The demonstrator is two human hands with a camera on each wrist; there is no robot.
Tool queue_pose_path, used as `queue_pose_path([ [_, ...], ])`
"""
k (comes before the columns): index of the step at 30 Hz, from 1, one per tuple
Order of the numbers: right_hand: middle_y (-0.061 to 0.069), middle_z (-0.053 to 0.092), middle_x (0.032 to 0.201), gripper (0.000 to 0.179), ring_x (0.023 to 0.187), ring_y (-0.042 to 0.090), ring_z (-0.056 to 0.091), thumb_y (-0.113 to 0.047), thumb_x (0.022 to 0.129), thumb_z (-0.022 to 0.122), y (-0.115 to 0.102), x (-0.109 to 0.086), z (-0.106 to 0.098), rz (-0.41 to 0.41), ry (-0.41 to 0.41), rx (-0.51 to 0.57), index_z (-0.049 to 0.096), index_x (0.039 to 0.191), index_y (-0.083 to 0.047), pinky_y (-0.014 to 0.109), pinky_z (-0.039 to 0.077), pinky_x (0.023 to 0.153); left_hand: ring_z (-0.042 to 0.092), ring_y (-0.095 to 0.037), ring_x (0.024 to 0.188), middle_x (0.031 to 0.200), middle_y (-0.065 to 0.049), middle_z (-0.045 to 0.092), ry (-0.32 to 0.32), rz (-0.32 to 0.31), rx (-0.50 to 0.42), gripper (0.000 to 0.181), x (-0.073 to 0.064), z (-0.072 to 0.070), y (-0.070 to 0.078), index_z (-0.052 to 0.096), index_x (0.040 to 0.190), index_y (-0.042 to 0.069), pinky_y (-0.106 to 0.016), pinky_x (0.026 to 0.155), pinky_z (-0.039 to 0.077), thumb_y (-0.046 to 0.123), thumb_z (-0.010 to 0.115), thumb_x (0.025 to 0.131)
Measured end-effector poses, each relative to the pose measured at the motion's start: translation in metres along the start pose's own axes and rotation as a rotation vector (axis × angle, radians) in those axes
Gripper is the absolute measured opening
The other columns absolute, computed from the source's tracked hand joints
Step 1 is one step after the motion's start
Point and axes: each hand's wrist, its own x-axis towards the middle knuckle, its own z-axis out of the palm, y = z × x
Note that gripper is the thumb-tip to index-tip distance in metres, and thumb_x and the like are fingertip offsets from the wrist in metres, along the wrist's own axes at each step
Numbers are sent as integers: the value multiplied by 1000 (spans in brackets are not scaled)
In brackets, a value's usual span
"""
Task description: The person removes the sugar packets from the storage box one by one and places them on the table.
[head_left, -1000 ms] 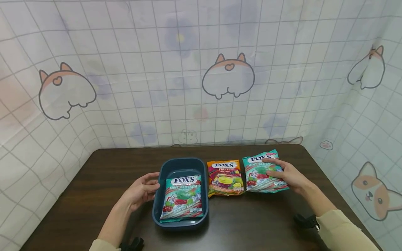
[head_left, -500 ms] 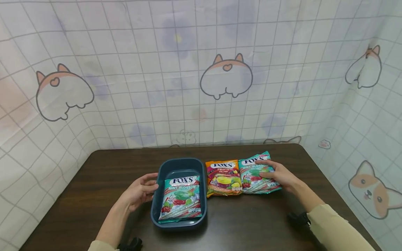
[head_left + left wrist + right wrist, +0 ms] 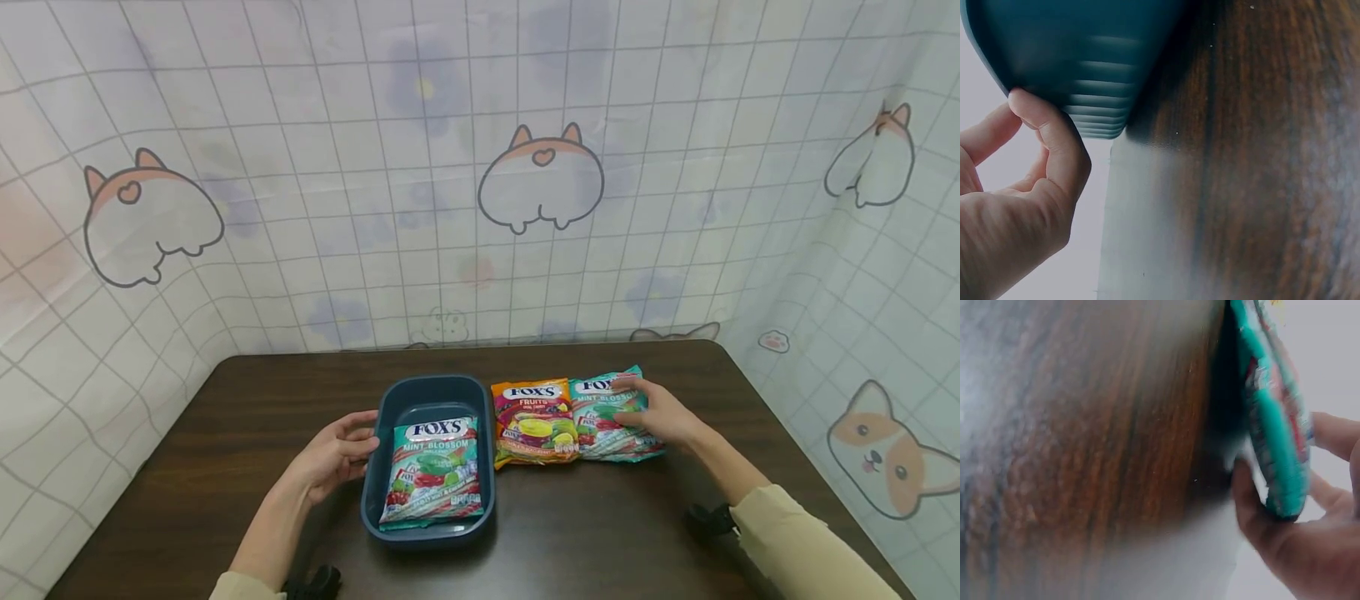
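My left hand [image 3: 341, 457] is at the left rim of a dark blue tray [image 3: 427, 390], fingertips touching its edge; in the left wrist view the thumb [image 3: 1054, 134] bends up to that rim. A teal Mint Blossom candy bag [image 3: 432, 473] lies face up inside the tray. With my right hand [image 3: 663, 417] I hold a second teal candy bag [image 3: 600, 425] by its right side, fingers across its front. In the right wrist view this bag [image 3: 1282, 437] sits between thumb and fingers. An orange Fruits candy bag [image 3: 535, 423] lies between it and the tray.
Everything stands on a dark wooden table [image 3: 585, 533] with rounded back corners. A pale checked curtain [image 3: 420, 275] with cartoon dogs hangs behind and along both sides. Black straps with small devices [image 3: 708, 521] are at both wrists.
My right hand has slid the second teal bag leftward, up against the orange bag. The left hand and the tray have stayed in place.
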Motion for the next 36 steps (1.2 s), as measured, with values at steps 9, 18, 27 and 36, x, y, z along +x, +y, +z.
queue_pose_path([
  [9, 35, 45, 145, 56, 107, 46, 56, -18, 101, 66, -25, -9, 2, -60, 191, -173, 44, 147, 5, 53, 46, 80, 70, -21, 93, 121, -16, 66, -4, -2, -1, 58, 1, 2, -1, 31, 154, -1, -33, 79, 59, 7, 60, 104],
  [18, 28, 46, 145, 44, 126, 47, 55, -14, 106, 58, -83, -11, 34, -140, 103, 281, 45, 145, 1, 55, 50, 98, 70, -21, 93, 122, -16, 66, -6, 3, -5, 58, 3, 3, 0, 31, 154, -1, -33, 80, 59, 7, 60, 104],
  [27, 29, 45, 149, 47, 130, 42, 56, -20, 110, 50, -146, -13, 96, 57, -200, 724, 36, 151, -1, 46, 51, 98, 70, -24, 96, 126, -20, 64, 8, -3, 24, 57, 1, 3, -1, 33, 153, -1, -36, 82, 58, 8, 60, 104],
  [36, 27, 27, 160, 61, 146, 49, 29, -30, 109, 51, -196, -18, 145, 198, -356, 793, 27, 157, 0, 60, 37, 110, 70, -23, 97, 127, -19, 63, -19, 4, 31, 58, 0, -1, 0, 31, 154, -1, -37, 86, 58, 9, 59, 104],
])
